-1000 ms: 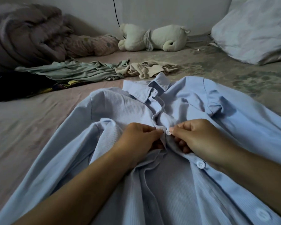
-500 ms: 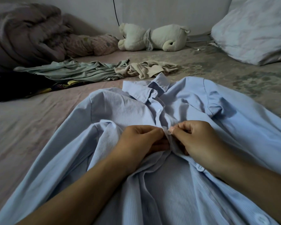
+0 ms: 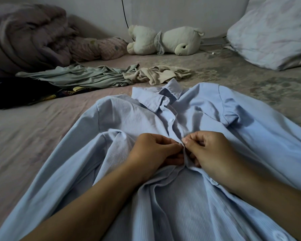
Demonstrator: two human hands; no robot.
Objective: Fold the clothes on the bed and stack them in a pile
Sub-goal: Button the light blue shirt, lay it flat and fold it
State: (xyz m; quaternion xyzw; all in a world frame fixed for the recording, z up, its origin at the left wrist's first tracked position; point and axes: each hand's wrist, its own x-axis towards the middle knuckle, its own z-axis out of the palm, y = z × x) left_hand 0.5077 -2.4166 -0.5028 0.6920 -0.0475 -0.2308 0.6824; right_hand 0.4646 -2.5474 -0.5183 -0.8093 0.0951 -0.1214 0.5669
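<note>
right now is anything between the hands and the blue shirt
Nothing visible. The left hand and the right hand both already pinch the blue shirt at its button placket, fingertips almost meeting.

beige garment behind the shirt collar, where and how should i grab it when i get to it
The beige garment lies crumpled in a low heap, with no clear hem or sleeve showing. Probably best to come down from above and pinch the raised folds at its near edge, just past the blue shirt collar. Both the left hand and right hand are pinching the shirt's front, so free one first.
</note>
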